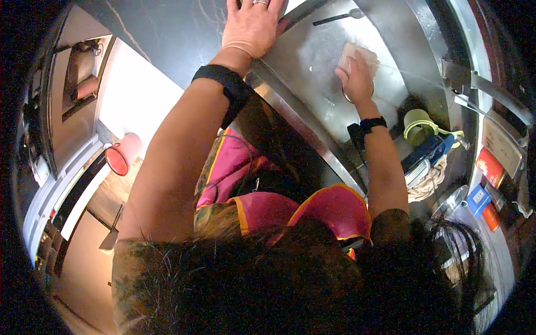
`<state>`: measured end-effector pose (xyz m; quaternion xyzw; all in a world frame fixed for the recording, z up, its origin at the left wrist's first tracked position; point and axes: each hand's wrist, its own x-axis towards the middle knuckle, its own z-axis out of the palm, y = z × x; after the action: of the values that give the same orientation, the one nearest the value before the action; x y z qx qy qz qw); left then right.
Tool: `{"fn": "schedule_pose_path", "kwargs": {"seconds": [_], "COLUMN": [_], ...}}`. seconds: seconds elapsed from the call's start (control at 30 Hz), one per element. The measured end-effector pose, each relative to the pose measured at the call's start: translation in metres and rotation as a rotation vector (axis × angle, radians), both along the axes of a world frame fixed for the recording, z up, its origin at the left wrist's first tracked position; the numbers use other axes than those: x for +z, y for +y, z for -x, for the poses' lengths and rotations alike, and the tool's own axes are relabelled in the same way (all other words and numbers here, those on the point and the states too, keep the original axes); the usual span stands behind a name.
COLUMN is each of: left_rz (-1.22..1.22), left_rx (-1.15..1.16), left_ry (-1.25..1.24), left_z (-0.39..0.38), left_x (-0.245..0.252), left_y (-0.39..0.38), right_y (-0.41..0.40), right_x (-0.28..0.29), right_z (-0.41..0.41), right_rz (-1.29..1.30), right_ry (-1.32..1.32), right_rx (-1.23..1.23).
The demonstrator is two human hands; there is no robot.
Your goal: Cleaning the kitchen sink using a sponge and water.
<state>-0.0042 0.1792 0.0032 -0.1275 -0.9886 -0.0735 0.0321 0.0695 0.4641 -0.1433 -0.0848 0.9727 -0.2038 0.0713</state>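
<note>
My left hand [253,31] is palm down at the top edge of the view, over the corner where the dark veined countertop [167,29] meets the steel sink. Its fingertips are cut off, so whatever lies under them is hidden. Inside the stainless steel sink [301,79] my right hand [356,77] lies over a pale cloth or pad [370,56], fingers apart. The cloth spreads out beyond the fingers; whether they grip it does not show. Part of a round rim [346,95] shows beneath this hand. A spoon with a black handle [335,19] rests near the sink's far side.
Right of the sink stand a light-green cup [418,121], a dark blue item [437,150] and a crumpled cloth [431,180]. Red packs [490,167] and a blue box [477,200] are farther right. At left is a pink mug [125,153]. The sink's front edge [305,130] runs before me.
</note>
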Motion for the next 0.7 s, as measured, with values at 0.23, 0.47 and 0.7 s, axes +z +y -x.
{"fn": "schedule_pose_path", "kwargs": {"seconds": [0.23,0.47,0.7], "left_rz": [0.007,-0.048,0.023], "left_rx": [-0.017,0.006,-0.003], "left_ry": [0.001,-0.038,-0.033], "left_z": [0.002,0.001,0.002], "left_x": [0.003,0.006,0.003], "left_y": [0.007,0.009,0.008], "right_y": [0.006,0.012,0.057], "right_x": [-0.041,-0.034,-0.028], "right_z": [-0.013,-0.004,0.008], "right_rz": [-0.137,0.127,1.268], "right_ry": [0.253,0.225,-0.332], "right_rx": [0.035,-0.124,-0.773]}}
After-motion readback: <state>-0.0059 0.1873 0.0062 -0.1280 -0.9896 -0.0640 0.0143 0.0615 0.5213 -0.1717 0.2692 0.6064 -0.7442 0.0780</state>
